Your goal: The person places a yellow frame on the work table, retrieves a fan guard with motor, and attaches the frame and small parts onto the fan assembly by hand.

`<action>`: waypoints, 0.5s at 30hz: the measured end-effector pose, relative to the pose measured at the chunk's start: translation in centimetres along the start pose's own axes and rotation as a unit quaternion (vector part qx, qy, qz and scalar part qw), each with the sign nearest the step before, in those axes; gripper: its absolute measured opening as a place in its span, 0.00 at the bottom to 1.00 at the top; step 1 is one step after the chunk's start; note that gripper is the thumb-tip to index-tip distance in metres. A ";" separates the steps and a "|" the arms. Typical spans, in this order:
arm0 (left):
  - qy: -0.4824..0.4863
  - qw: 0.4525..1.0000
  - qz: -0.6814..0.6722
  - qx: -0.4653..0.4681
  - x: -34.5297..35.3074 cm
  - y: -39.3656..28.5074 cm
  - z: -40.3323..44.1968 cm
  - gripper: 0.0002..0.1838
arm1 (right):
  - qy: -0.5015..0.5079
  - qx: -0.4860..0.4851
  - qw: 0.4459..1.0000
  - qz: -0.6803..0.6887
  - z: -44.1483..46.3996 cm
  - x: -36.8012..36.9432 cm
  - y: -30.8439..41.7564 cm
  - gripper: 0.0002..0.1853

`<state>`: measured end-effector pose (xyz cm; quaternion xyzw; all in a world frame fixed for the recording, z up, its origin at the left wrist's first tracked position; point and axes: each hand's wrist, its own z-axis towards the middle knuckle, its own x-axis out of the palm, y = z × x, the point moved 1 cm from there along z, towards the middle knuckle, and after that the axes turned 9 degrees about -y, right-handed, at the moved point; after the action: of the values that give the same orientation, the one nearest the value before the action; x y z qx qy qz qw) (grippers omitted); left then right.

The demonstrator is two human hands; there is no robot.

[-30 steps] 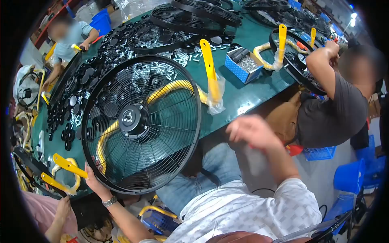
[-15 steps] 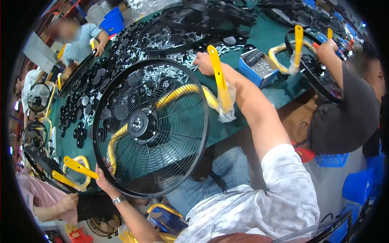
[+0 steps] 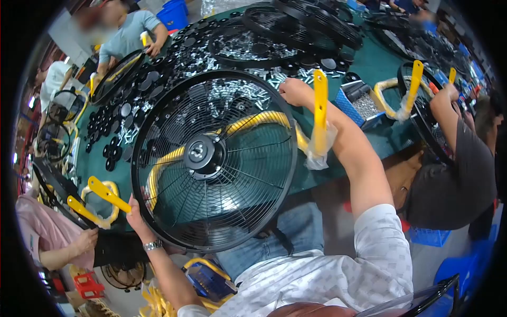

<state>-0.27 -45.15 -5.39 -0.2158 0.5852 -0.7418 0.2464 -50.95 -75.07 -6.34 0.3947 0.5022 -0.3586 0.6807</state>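
My left hand (image 3: 138,219) is closed on the lower left rim of a round black fan guard (image 3: 253,177), beside the end of a yellow bracket (image 3: 108,194). The guard stands tilted, with a black hub (image 3: 203,155) at its middle. A yellow wrapped tube (image 3: 253,122) shows through the wires. At the upper right of the guard, my right hand (image 3: 293,91) reaches to the silver screws (image 3: 274,79); its fingers are bent together, and what they hold is too small to make out. An upright yellow bracket (image 3: 320,111) stands in front of my right forearm.
A blue box of small screws (image 3: 364,105) sits right of my right arm. Black fan guards (image 3: 301,29) are stacked at the back of the green table (image 3: 311,177). Co-workers (image 3: 124,34) are at the far left, lower left and right (image 3: 449,185).
My right hand has moved from beside the table's front edge to the screws behind the guard. My left hand keeps hold of the guard's rim. The whole view has shifted.
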 end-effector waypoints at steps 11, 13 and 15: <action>-0.021 0.999 0.017 0.018 -2.5 3.0 1.4 0.27 | -0.128 0.274 0.773 0.557 -0.2 1.0 -2.2 0.13; -0.004 1.000 0.007 0.020 -2.0 2.3 1.2 0.26 | -0.104 0.274 0.577 0.762 0.6 2.2 -4.0 0.13; -0.004 1.000 -0.004 0.011 -1.0 1.3 0.8 0.26 | -0.086 0.217 0.539 0.809 1.1 1.8 -4.6 0.11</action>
<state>1.18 -45.39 -6.49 -0.2183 0.5748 -0.7487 0.2477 -54.14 -78.21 -8.73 0.7360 -0.1851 0.2142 0.6149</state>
